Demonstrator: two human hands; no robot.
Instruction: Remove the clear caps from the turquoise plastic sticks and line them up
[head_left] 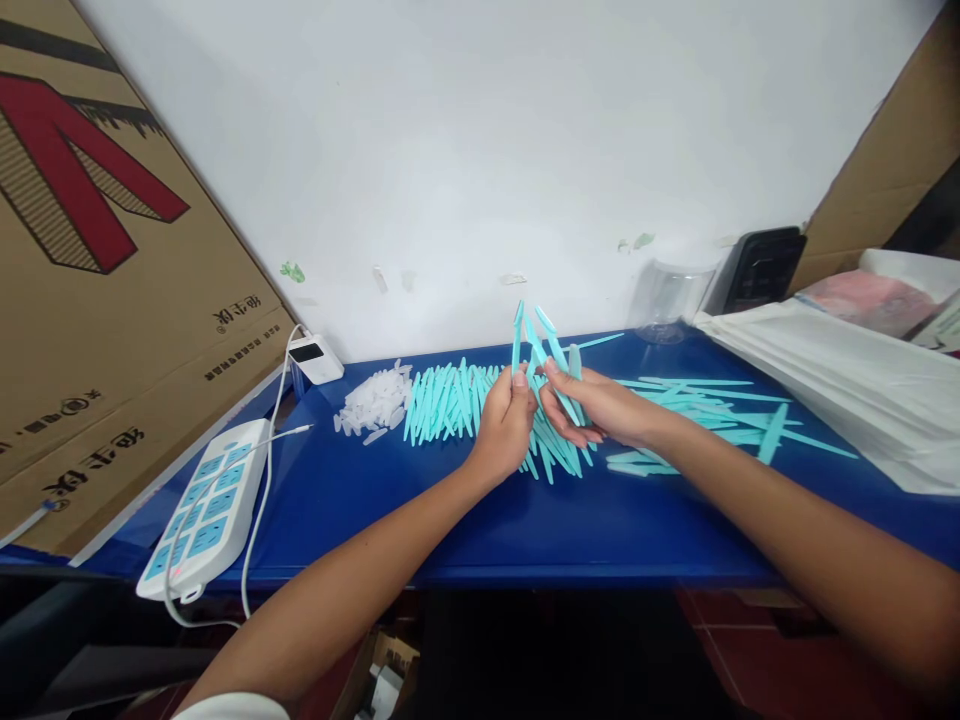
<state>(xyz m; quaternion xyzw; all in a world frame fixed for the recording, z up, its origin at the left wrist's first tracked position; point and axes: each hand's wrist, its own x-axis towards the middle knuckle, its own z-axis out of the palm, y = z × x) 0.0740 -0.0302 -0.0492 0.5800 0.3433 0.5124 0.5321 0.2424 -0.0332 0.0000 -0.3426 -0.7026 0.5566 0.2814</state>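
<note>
My left hand (504, 424) is closed on a slim turquoise eyebrow razor (517, 338), which points upward. Close beside it, my right hand (592, 405) grips several razors (557, 350) of the same kind, fanned out between thumb and fingers. Behind and below both hands lies a dense pile of turquoise razors (448, 400) on the blue table (360, 520). Left of that pile is a heap of small translucent blade caps (375, 400). More razors (697, 408) lie scattered to the right, partly hidden by my right forearm.
A white power strip (206, 510) with cables and a small white device (316, 358) stand at the left, by a large cardboard box (127, 300). At the back right are a clear plastic jar (671, 300) and a black device (765, 268). White bags (832, 385) lie at the right.
</note>
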